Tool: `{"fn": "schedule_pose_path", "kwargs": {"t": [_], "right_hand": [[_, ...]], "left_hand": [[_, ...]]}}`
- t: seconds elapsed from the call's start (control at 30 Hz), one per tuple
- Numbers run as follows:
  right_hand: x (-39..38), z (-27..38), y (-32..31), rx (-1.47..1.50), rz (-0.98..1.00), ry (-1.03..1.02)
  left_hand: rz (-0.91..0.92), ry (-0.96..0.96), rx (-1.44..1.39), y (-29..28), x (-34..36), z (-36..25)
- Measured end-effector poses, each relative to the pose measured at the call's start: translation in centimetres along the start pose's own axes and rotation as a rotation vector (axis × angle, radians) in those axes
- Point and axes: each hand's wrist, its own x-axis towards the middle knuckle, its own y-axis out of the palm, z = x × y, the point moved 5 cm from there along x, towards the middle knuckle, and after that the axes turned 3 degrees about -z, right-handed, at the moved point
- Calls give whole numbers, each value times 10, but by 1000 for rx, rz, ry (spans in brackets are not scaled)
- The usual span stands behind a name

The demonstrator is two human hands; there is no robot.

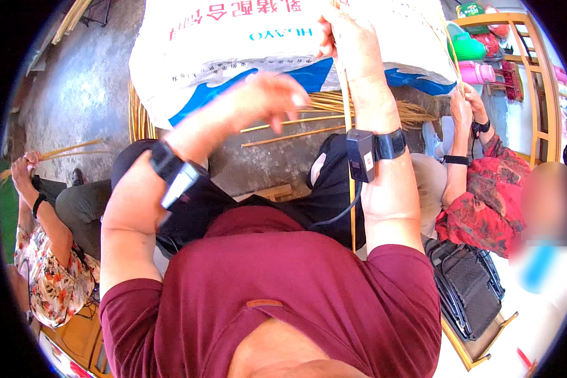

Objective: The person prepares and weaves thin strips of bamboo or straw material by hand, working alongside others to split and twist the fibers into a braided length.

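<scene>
My right hand (pixel 353 41) is closed around a long thin straw-coloured stalk (pixel 353 220), which runs down beside my forearm toward my lap. My left hand (pixel 268 101) is blurred by motion over the near edge of a white and blue woven sack (pixel 227 38). Its fingers look loosely apart, and nothing shows in them. The sack is spread out before me with red and teal print. Below its edge, more straw-coloured stalks (pixel 397 113) lie in a bundle, with a loose stalk (pixel 290 137) nearer my knees.
To the right, a person in a red patterned shirt (pixel 485 189) holds a thin stalk at the sack's edge. At left, another person in a floral shirt (pixel 53 277) grips several stalks. Folded black chairs (pixel 466 283) and a wooden rack (pixel 535 82) stand at right.
</scene>
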Motion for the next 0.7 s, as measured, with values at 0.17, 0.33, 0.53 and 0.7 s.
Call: {"fn": "schedule_pose_path", "kwargs": {"t": [0.17, 0.33, 0.53, 0.7], "right_hand": [[-9, 34, 5, 0, -162, -194], [2, 25, -8, 84, -168, -152], [-1, 26, -12, 121, -189, -146], [-3, 25, -12, 136, -121, -152]], "left_hand": [[754, -204, -78, 110, -27, 30], [870, -214, -321, 149, -39, 24], [776, -228, -162, 146, -24, 51], [642, -214, -275, 137, -11, 46]]}}
